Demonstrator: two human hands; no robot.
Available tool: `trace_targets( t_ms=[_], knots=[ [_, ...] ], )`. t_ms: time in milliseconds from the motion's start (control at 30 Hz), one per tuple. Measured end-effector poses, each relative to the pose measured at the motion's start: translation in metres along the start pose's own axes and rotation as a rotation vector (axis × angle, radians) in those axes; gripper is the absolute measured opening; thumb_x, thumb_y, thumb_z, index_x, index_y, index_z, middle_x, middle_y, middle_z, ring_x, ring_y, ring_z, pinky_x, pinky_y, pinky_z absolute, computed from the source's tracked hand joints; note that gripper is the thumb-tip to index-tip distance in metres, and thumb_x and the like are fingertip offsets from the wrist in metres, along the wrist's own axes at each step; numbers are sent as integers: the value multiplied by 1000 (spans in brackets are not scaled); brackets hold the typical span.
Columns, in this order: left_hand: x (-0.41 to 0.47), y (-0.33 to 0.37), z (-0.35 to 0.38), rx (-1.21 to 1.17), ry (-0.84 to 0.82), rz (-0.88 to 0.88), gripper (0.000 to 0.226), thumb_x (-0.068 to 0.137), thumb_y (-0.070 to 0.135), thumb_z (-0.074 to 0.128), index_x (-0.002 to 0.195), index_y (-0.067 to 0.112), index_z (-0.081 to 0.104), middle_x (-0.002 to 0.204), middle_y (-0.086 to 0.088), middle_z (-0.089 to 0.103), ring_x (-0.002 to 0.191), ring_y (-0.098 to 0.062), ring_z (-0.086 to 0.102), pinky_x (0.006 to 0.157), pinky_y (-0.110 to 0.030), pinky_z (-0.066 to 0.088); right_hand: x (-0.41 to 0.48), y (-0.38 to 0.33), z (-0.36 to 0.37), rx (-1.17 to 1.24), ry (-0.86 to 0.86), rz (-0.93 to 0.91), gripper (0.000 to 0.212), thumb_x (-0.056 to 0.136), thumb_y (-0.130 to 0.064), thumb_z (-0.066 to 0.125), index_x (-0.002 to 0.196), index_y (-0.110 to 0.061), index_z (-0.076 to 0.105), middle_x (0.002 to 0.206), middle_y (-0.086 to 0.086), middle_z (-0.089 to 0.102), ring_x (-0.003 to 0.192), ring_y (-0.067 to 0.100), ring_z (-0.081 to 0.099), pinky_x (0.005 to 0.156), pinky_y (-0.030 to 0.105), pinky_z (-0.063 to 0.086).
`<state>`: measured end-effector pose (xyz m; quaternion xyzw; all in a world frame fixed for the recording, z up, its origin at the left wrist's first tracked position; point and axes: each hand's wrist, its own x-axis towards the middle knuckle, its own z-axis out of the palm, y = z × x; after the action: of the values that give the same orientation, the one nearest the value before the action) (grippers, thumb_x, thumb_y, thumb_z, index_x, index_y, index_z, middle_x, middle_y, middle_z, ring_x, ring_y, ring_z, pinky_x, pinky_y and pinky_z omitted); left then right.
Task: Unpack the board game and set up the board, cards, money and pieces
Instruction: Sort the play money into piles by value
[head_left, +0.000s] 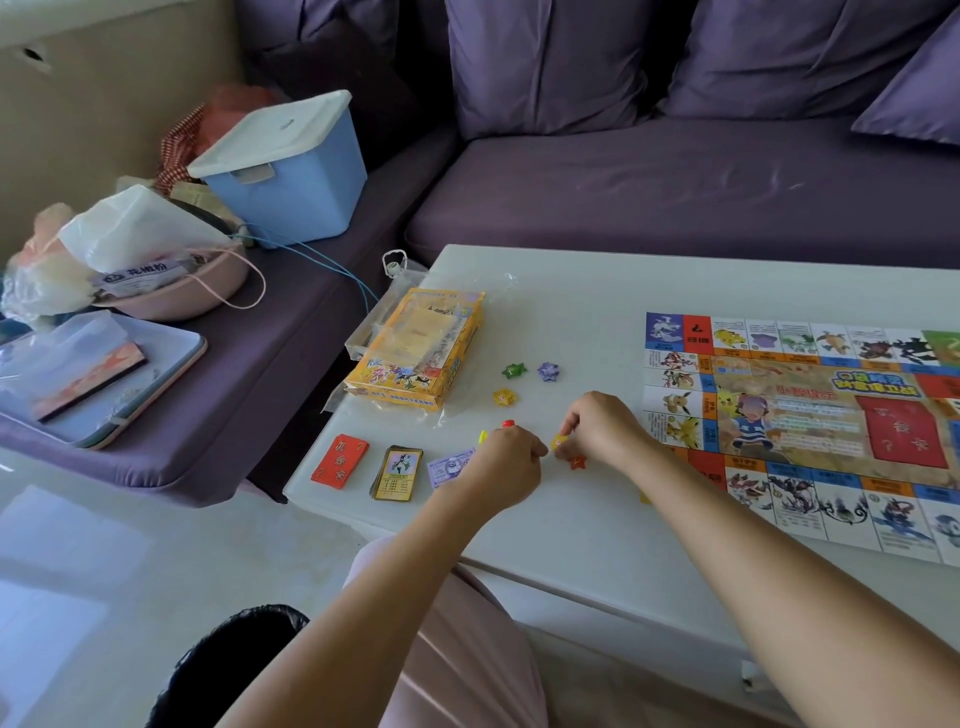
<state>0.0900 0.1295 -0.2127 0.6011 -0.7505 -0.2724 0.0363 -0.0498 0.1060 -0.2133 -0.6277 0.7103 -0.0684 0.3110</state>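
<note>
With the board (810, 415) laid out and cards (396, 473) and money (449, 465) stacked left of it, loose pieces (514, 370) remain: the right hand (602, 428) pinches a yellow piece (560, 442), the left hand (506, 470) curls, contents unclear.

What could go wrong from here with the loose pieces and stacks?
1. The right hand pinches a small yellow star-shaped piece close to an orange star-shaped piece; a slip could scatter both across the white table.
2. The left hand covers part of the purple paper money stack; pulling away might drag notes.
3. The red card stack sits near the table's left edge and could be knocked off.
</note>
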Motion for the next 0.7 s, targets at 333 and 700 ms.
trace_targets(
  t_ms=[333,700],
  knots=[
    [8,-5,-14,-461,94,-91,18,90,7,60,104,1,68,85,-10,69,64,-13,64,70,-25,55,9,-3,-23,140,-207,19,30,68,-29,85,92,-13,76,91,2,72,86,14,61,72,22,42],
    [23,-7,-34,-582,-28,-110,11,84,15,70,84,4,72,77,-11,73,69,-19,70,78,-34,58,9,-3,-28,283,-158,-138,18,63,-19,87,73,-16,73,70,2,69,62,9,58,64,27,45]
  ],
)
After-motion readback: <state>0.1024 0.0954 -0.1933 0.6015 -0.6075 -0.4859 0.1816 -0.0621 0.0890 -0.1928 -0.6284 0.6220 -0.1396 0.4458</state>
